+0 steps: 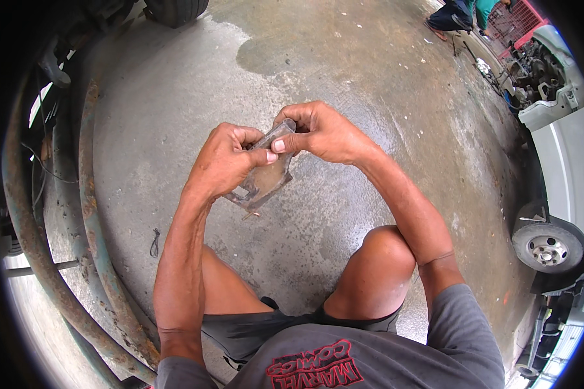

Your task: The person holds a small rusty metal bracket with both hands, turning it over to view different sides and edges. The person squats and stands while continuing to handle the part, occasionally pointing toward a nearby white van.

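A clear plastic bag [272, 176] is held between my two hands in front of my knees, its top edge bunched or rolled at the fingers. My left hand [226, 159] pinches the bag's left upper side between thumb and fingers. On the other side my right hand [324, 135] is closed on the top edge, the thumbs almost touching. Some small dark pieces [243, 192] show in the lower corner of the bag. A thin brownish piece [252, 215] shows at its bottom edge; whether it sticks out or lies beyond, I cannot tell.
Long rusty metal tubes [89, 194] curve along the left, with a tyre [177, 10] at the top. A light-coloured vehicle [564, 162] with a wheel [547, 250] stands at right. Another person [454, 16] is near a red mesh panel [514, 24]. A black cord [154, 242] lies on the partly wet concrete.
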